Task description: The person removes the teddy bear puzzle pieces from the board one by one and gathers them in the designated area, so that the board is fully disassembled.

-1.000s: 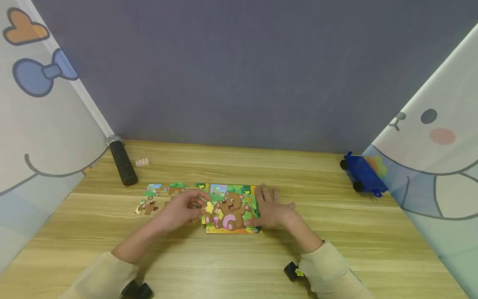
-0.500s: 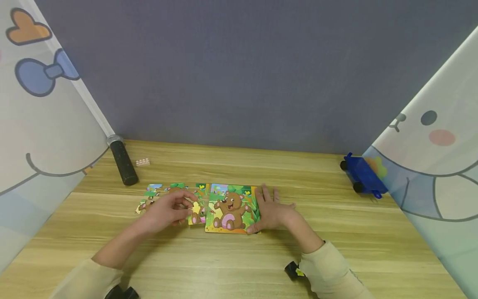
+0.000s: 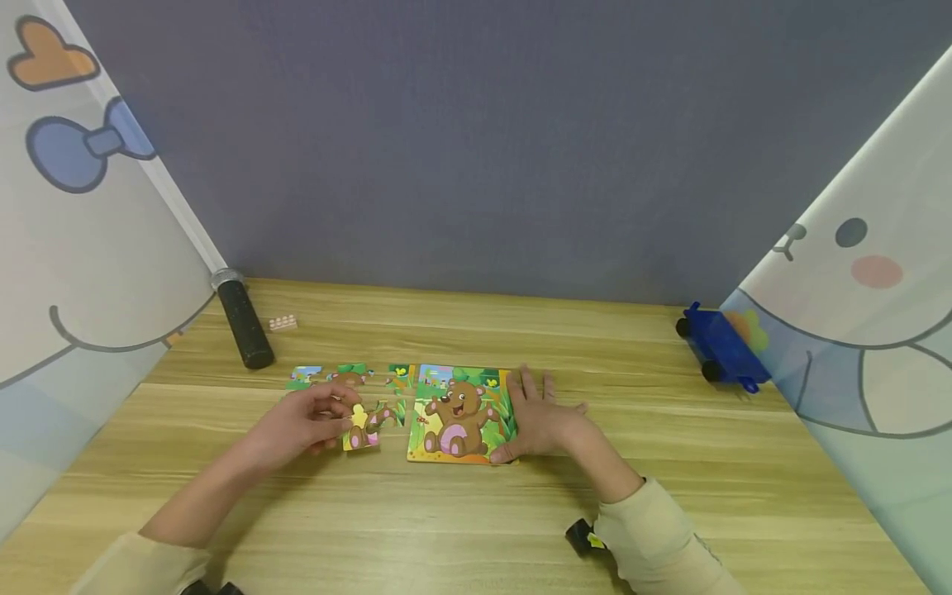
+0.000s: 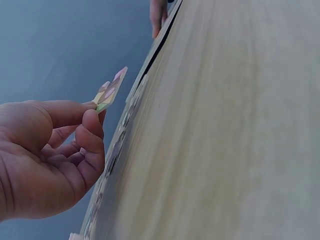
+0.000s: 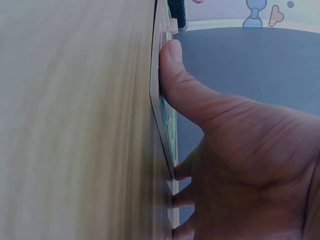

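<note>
My left hand (image 3: 301, 430) pinches a jigsaw piece (image 3: 360, 436) with yellow, brown and pink print between thumb and forefinger. In the left wrist view the same piece (image 4: 111, 91) is held up above the tabletop. Several loose jigsaw pieces (image 3: 402, 377) lie left of the bear puzzle board (image 3: 455, 426), some partly behind the left hand. That flat board shows a brown bear on green. My right hand (image 3: 546, 421) lies spread at its right edge. In the right wrist view its thumb (image 5: 175, 70) rests on the board while the fingers touch the table beside it.
A black-handled cylindrical thing (image 3: 247, 326) and a small pink studded brick (image 3: 283, 322) lie at the back left of the wooden table (image 3: 461, 529). A blue toy cart (image 3: 723, 347) sits at the back right. A grey panel (image 3: 476, 149) stands behind, with printed curtains at both sides.
My left hand has carried the jigsaw piece leftward, from over the board's left edge to a spot among the loose pieces. The right hand stays at the board's right edge.
</note>
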Demonstrator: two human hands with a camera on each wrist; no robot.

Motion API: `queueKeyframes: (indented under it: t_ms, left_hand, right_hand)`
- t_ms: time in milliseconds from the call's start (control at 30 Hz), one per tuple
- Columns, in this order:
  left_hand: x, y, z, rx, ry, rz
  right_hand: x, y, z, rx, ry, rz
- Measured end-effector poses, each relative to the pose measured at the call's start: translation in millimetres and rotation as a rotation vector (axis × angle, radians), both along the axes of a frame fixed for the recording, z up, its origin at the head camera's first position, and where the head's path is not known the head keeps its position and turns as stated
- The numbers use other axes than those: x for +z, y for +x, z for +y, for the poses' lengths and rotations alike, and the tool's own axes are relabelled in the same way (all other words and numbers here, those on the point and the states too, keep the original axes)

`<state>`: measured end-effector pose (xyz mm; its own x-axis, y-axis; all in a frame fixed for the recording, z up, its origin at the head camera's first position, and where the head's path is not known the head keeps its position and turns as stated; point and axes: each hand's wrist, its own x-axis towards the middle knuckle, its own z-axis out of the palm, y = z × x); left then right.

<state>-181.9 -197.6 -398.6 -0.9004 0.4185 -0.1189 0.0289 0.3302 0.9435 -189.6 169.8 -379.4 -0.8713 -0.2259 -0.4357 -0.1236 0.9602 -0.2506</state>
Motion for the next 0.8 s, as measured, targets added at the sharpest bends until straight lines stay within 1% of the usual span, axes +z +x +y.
queueKeyframes:
  t_ms: [100, 200, 267, 533, 633, 800]
  left_hand:
    - [-1.5, 1.7, -6.9, 0.013, 0.015, -0.016]
    - [-3.3, 3.1, -15.2, 0.011, 0.013, -0.018]
    - [-4.0, 4.3, -21.1, 0.021, 0.01, -0.028]
    - [-6.0, 7.4, -41.1, 0.046, -0.012, -0.016]
    - [-6.9, 8.1, -48.4, 0.043, -0.022, -0.007]
    - [-8.5, 10.9, -61.8, 0.02, -0.03, -0.002]
  right_hand:
    - [0.3, 0.3, 0, 0.0, 0.0, 0.001]
    - [0.8, 0.9, 0, -0.001, -0.004, 0.001]
    - [1.3, 1.1, 0, -0.002, -0.007, 0.002]
    - [1.4, 1.5, 1, 0.0, -0.008, 0.005]
    - [1.5, 1.0, 1, 0.0, -0.007, 0.002]
    - [-0.4, 0.5, 0, 0.003, -0.01, 0.0]
